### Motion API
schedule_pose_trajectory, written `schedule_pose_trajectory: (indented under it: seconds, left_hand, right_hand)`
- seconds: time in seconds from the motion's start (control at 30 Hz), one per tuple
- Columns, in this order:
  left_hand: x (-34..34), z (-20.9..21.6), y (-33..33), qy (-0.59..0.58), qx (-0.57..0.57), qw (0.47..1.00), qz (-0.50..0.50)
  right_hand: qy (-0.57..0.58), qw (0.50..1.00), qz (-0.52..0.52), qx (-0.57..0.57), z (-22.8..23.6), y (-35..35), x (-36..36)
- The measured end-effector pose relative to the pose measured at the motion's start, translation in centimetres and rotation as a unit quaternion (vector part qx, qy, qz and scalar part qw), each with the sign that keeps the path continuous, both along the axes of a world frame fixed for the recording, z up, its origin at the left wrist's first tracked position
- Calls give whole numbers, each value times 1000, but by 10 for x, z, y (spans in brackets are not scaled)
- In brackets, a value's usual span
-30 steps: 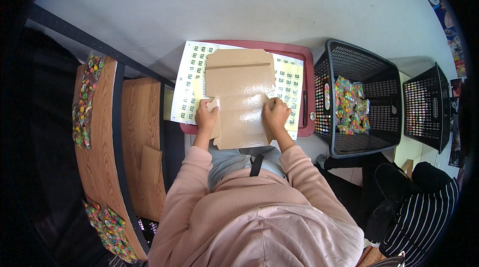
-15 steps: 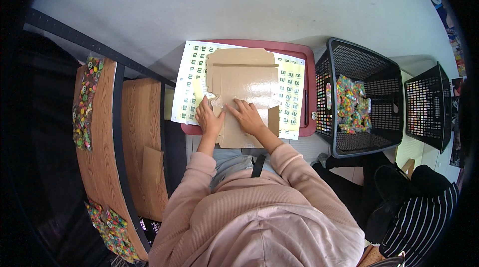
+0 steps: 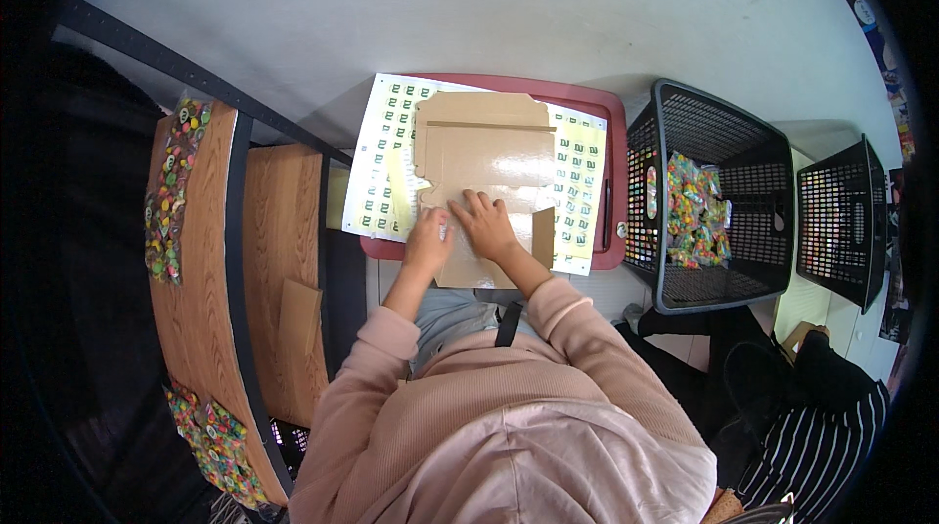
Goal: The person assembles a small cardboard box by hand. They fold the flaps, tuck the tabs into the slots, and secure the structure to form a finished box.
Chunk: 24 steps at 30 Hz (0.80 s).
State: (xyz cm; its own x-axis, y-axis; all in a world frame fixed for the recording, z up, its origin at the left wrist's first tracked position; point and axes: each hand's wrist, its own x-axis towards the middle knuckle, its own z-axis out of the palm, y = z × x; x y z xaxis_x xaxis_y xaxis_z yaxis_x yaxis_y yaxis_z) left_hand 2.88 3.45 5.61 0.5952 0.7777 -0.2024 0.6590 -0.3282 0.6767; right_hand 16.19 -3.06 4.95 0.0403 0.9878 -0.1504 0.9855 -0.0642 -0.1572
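Both forearms, in pink sleeves, are reaching forward from the lower edge and converging toward the centre. The left hand (image 3: 427, 242) is lying palm down, its fingers (image 3: 431, 222) curled loosely. The right hand (image 3: 486, 227) is resting flat just beside it, fingers (image 3: 473, 201) spread and pointing away from the body.

sticker sheet (image 3: 391, 157): middle hidden under cardboard (image 3: 489, 157) | prints too small

A plain brown cardboard blank (image 3: 486, 167) is pressed under both hands. Beneath it, a white sheet (image 3: 386, 157) patterned with green stickers is seen on a red tray (image 3: 614, 182). Right of the grip, multicoloured packets (image 3: 693, 211) are held in a black mesh basket (image 3: 719, 133).
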Motion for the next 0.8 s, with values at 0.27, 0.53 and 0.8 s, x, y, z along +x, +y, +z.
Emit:
schedule_pose_trajectory:
  seconds: [0.27,0.53,0.8]
  left_hand:
    - [2,11,-41,164,121,975,-90]
    - [0,9,-45,123,79,987,-69]
    - [-2,10,-44,111,66,990,-51]
  right_hand:
    - [84,995,48,-25,2,58,12]
    - [124,989,63,-54,-3,73,9]
    - [172,982,14,-81,0,82,4]
